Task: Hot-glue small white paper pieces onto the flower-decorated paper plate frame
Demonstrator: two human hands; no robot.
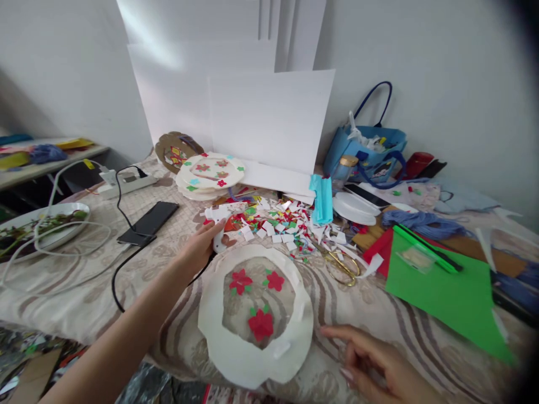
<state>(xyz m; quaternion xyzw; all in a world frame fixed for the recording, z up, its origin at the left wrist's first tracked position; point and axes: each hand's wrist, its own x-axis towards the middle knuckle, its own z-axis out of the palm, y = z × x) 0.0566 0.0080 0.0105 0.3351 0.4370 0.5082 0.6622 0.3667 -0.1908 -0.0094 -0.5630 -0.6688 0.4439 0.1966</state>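
On the patterned tablecloth (76, 308), a white ring (214, 320) framing red flowers (261, 325) lies between the left hand (208, 238), gripping what seems a corded glue gun (218, 215), and the loosely spread, empty right hand (374, 359); gluing looks underway, the next move calling for a steadied rim.

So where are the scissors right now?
In the head view, the scissors lie right of centre on the cloth, between the paper scraps and the green sheet, farther off than the right hand.
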